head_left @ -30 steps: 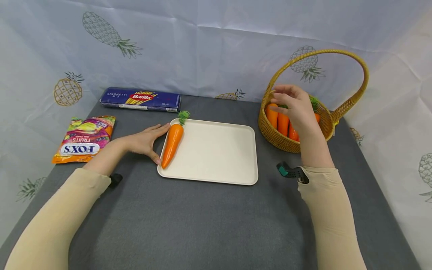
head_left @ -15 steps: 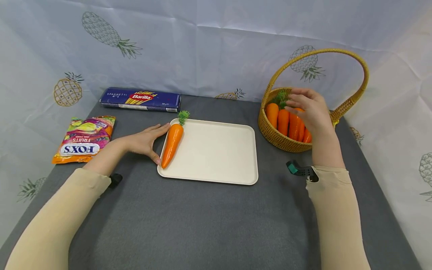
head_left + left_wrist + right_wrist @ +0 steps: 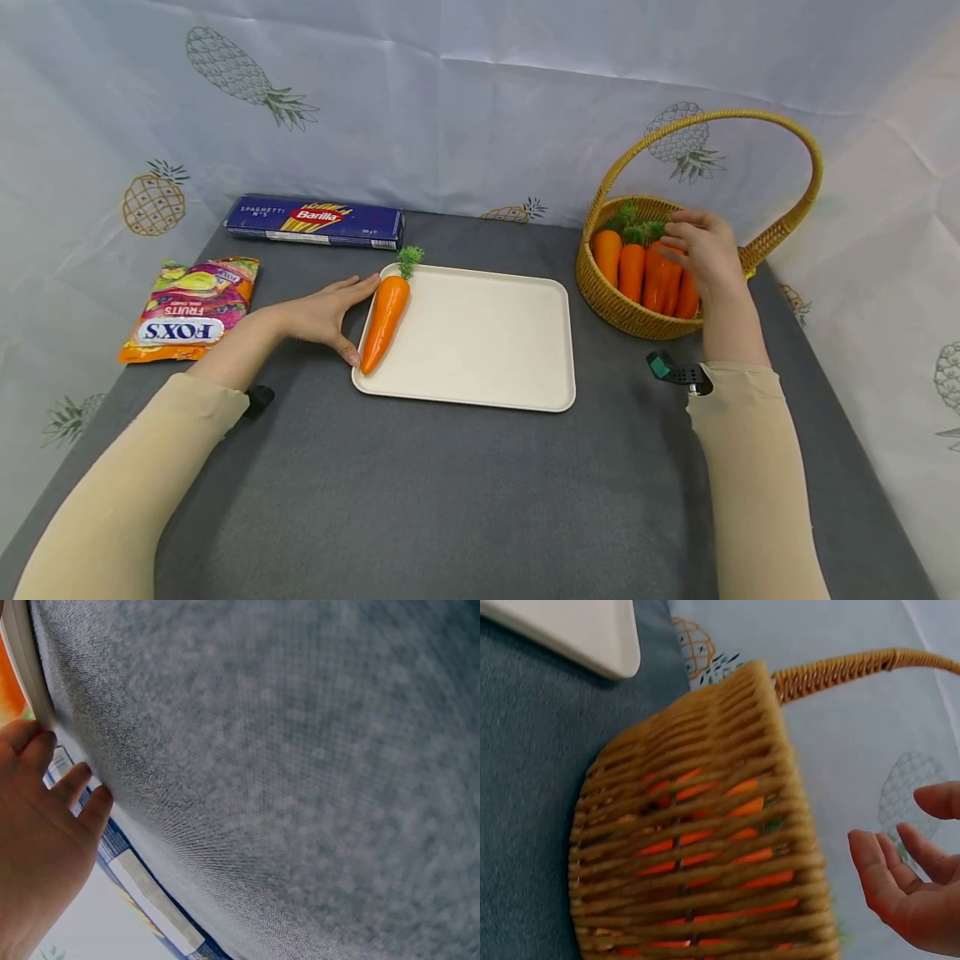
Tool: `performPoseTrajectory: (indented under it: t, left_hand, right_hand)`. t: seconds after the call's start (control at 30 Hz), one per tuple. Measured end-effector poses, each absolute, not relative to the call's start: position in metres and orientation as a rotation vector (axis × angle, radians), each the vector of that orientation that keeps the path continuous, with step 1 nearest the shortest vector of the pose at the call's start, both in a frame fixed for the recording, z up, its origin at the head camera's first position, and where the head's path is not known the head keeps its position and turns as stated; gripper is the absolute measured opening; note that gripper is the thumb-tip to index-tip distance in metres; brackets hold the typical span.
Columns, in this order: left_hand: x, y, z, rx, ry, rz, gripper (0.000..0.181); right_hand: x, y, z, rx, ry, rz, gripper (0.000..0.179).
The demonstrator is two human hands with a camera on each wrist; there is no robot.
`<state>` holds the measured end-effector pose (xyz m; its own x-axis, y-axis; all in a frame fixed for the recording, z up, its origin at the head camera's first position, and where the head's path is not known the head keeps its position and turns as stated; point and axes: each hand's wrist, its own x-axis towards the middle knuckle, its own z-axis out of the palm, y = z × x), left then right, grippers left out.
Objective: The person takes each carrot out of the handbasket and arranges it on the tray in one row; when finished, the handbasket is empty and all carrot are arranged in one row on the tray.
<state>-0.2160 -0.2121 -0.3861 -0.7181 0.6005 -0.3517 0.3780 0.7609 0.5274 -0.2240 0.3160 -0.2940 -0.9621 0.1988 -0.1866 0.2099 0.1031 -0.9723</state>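
Note:
A cream rectangular tray (image 3: 487,346) lies mid-table, with an orange carrot (image 3: 386,323) along its left side, green top over the rim. My left hand (image 3: 318,317) touches the tray's left edge, thumb and fingers spread. Over the right part of the wicker basket (image 3: 626,315) hovers my right hand (image 3: 711,250), fingers loosely bent. The right wrist view shows a gap between thumb and fingers of that hand (image 3: 922,892), and nothing is held. Several carrots (image 3: 632,272) stand in the basket, green tops toward the back; the right hand hides part of the contents.
The basket's tall arched handle (image 3: 738,114) rises behind and right of my right hand. A blue spaghetti box (image 3: 315,222) lies at the back left. Beside my left forearm is a FOX'S candy bag (image 3: 191,308). A pineapple-print cloth (image 3: 465,117) hangs behind the grey table (image 3: 450,492).
My right hand has shifted right over the basket, uncovering more of the carrots and their green tops. The left hand, the tray and its carrot stay put.

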Motion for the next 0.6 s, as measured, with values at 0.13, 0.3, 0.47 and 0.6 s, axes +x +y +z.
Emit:
performPoseTrajectory:
  t: [0.13,0.3,0.47,0.6]
  left_hand:
    - [-0.216,-0.212,-0.385,0.729,2.441,0.576,0.137]
    - [-0.216,-0.211,-0.385,0.727,2.450,0.574,0.137]
    - [-0.217,-0.212,-0.386,0.729,2.439,0.566,0.137]
    - [-0.218,-0.212,-0.386,0.726,2.435,0.565,0.137]
  right_hand:
    - [-0.227,0.324,-0.301,0.502,2.378,-2.016,0.039]
    - [-0.230,0.333,-0.308,0.566,2.477,-1.912,0.029]
    - [-0.232,0.338,-0.314,0.634,2.570,-1.720,0.039]
    - [-0.234,0.341,-0.320,0.651,2.593,-1.648,0.049]
